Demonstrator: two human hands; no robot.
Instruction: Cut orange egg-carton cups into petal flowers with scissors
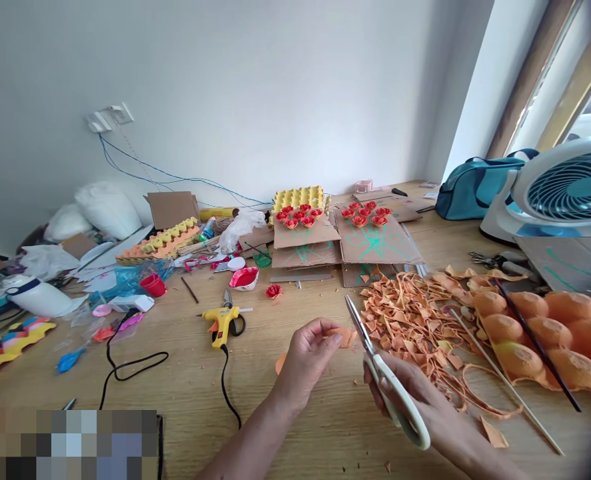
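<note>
Between the thumb and fingers of my left hand (308,363) is a small orange egg-carton piece (346,336). My right hand (410,387) grips white-handled scissors (392,393), whose blades point up and away, close beside that piece. The blades look nearly together. Another round orange piece (280,363) lies partly hidden behind my left hand. Just beyond the scissors spreads a heap of orange carton scraps (410,320). A single red paper flower (274,291) rests on the table ahead of my left hand.
A yellow glue gun (221,325) with a black cord lies left of centre. An orange egg tray (520,333) with a dark stick (535,340) across it is at right. Red flowers stand on cardboard pieces (375,247) at the back. A fan (565,187) stands far right.
</note>
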